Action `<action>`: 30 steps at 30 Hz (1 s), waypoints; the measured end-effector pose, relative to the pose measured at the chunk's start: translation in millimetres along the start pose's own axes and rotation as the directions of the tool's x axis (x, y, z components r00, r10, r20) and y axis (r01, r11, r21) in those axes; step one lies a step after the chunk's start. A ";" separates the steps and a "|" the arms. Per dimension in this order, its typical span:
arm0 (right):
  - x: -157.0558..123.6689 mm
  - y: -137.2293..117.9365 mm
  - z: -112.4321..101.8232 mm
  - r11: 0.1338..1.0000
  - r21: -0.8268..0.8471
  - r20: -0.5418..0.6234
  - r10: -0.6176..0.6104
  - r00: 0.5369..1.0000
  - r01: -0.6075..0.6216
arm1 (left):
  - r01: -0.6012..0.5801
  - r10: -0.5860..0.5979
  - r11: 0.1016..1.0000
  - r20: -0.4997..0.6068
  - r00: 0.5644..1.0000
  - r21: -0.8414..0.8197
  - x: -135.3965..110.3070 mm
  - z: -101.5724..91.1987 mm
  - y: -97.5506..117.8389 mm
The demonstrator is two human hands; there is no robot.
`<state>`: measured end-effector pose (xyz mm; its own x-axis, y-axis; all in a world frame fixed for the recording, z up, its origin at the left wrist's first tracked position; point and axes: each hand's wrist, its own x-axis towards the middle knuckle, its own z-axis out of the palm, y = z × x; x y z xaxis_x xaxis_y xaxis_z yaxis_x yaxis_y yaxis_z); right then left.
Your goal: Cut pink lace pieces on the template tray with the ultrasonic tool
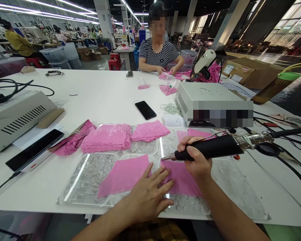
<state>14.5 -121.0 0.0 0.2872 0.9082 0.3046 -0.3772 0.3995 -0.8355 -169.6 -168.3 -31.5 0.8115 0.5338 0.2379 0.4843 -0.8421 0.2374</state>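
Right hand is wrapped round the tool, tip at the pink cloth, lower middle of frame. Left hand is spread palm-down over the cloth's left edge; board reaches lower right.

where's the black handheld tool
In the head view, right of centre: the black handheld tool is in the right hand, its tip by the upper left corner of a pink fabric piece.

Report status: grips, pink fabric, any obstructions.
Right grip on black tool. Tip at upper-left corner of right pink piece. Left grip open, partly over it. Possible obstacle: left fingers, close below tip.
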 end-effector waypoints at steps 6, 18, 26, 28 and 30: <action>1.2 -2.4 0.2 1.000 0.013 -0.015 -0.006 1.000 0.007 | -0.026 0.026 1.000 -0.027 0.999 0.009 -2.3 -2.9 4.5; -4.3 -8.7 -7.7 0.998 0.045 0.086 0.042 0.995 -0.046 | -0.014 0.012 1.000 -0.153 0.988 -0.012 -38.2 -9.3 11.7; -6.1 -4.8 -9.3 0.999 0.041 0.111 0.030 0.993 -0.035 | -0.014 0.009 0.999 -0.150 0.989 -0.034 -37.1 -7.4 9.6; -6.3 -4.7 -9.5 0.999 0.034 0.125 0.033 0.992 -0.037 | -0.016 0.011 0.999 -0.139 0.990 -0.039 -37.8 -7.2 9.1; -6.2 -5.0 -9.1 0.998 0.031 0.137 0.041 0.990 -0.046 | -0.014 0.009 0.999 -0.129 0.992 -0.039 -38.2 -7.6 8.9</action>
<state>22.7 -129.8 -1.8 0.1479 0.9325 0.3295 -0.4176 0.3609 -0.8339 -198.7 -195.6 -31.4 0.7670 0.5316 0.3593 0.4596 -0.8459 0.2706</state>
